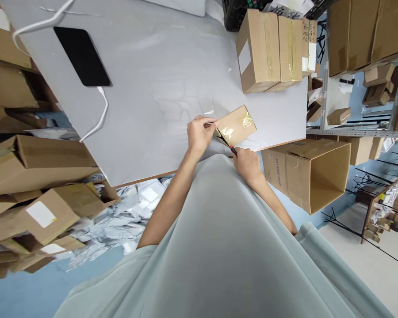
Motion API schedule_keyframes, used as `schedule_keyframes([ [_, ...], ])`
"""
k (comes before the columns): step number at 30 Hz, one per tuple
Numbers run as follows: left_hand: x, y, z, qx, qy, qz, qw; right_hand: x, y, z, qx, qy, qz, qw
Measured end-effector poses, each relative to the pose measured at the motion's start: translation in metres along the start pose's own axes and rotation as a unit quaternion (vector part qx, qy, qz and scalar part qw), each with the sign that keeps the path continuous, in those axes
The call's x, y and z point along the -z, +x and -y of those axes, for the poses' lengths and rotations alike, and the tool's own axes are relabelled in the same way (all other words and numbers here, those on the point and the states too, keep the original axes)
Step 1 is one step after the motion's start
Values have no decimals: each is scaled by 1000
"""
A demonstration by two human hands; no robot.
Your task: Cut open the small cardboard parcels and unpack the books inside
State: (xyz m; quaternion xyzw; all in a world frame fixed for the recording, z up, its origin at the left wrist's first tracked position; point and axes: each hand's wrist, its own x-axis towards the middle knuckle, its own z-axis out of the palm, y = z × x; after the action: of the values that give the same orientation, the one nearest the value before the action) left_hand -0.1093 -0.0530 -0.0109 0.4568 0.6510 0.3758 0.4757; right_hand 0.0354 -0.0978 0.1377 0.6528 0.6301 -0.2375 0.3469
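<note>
A small brown cardboard box with shiny clear tape on it lies near the table's front edge. My left hand is closed in a pinch at the box's left end, fingertips on its edge. In my right hand, at the box's near side, is a slim black-and-red cutter. Its dark front part points along the left end of the box, toward my left fingertips. Whether the tip is inside the box's seam, I cannot tell.
The grey-covered table bears a black phone with a white cable. Taped cartons stand at the back right. An open carton is beside the table's right end. Boxes crowd the left; shelving stands right.
</note>
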Motion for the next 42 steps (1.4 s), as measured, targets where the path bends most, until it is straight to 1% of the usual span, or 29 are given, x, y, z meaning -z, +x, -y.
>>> schedule_keyframes([
  [3, 3, -1, -1, 9, -1, 6, 1000, -2, -10, -5, -1, 13, -4, 1000],
  [6, 5, -3, -1, 7, 8, -8, 1000, 2, -23, -14, -5, 42, -9, 999],
  [8, 5, -5, -4, -11, 26, -20, 999, 6, -28, -26, -13, 72, -32, 997],
  [10, 0, -7, -12, -49, 61, -28, 997, 9, -26, -43, -32, 99, -69, 992],
  [12, -12, -10, -25, -103, 103, -21, 989, 10, -19, -61, -53, 116, -104, 986],
  [13, -21, -10, -32, -133, 122, -7, 984, 9, -15, -70, -61, 123, -117, 984],
  [16, -52, -9, -47, -206, 165, 70, 962, 9, -3, -89, -73, 141, -150, 976],
  [18, -71, -7, -50, -226, 184, 109, 950, 9, 4, -95, -65, 154, -165, 972],
  [20, -83, -6, -48, -227, 194, 117, 947, 12, 10, -97, -46, 164, -165, 971],
  [22, -88, -5, -43, -222, 200, 109, 948, 16, 19, -97, -30, 166, -154, 974],
  [28, -87, -6, -37, -212, 208, 88, 951, 27, 54, -94, 16, 132, -128, 983],
  [31, -88, -6, -36, -210, 206, 83, 952, 29, 65, -92, 31, 113, -123, 985],
  [36, -89, -5, -33, -207, 197, 76, 955, 31, 67, -92, 31, 105, -121, 987],
  [40, -88, -5, -33, -204, 199, 77, 955, 30, 63, -92, 51, 101, -120, 986],
  [42, -88, -5, -33, -201, 194, 81, 957, 29, 62, -90, 41, 94, -117, 988],
])
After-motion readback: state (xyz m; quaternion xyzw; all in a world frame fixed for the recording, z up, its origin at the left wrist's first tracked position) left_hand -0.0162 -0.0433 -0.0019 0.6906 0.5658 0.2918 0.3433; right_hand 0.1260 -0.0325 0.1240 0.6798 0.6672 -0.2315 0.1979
